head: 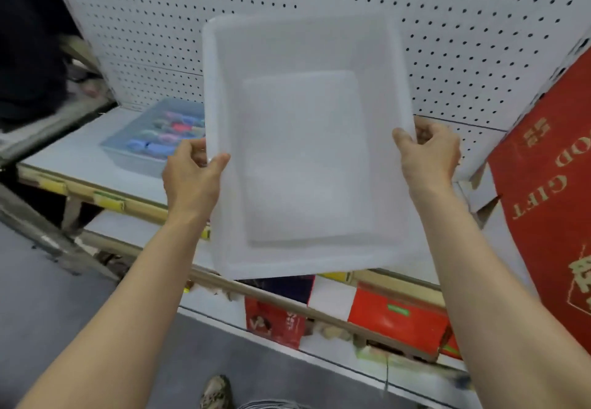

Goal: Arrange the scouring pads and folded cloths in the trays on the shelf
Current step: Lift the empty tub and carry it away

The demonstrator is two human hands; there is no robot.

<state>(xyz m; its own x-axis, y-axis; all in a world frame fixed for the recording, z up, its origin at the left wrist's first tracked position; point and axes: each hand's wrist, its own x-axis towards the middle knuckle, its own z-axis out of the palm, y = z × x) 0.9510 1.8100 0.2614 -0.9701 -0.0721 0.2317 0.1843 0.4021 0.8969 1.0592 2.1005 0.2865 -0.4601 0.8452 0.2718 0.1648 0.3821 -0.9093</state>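
Plastic tray point(307, 152) – empty, tipped up facing me above the shelf point(80, 155) – left grip point(192, 178) and right grip point(428, 155) each curled tight round a side rim, likely to steer it down flat beside the filled tray point(134, 160).

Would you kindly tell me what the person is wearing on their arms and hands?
The left forearm and right forearm are bare to the frame edge, no sleeve showing. The left hand and right hand wear no gloves; no watch, bracelet or ring is visible.
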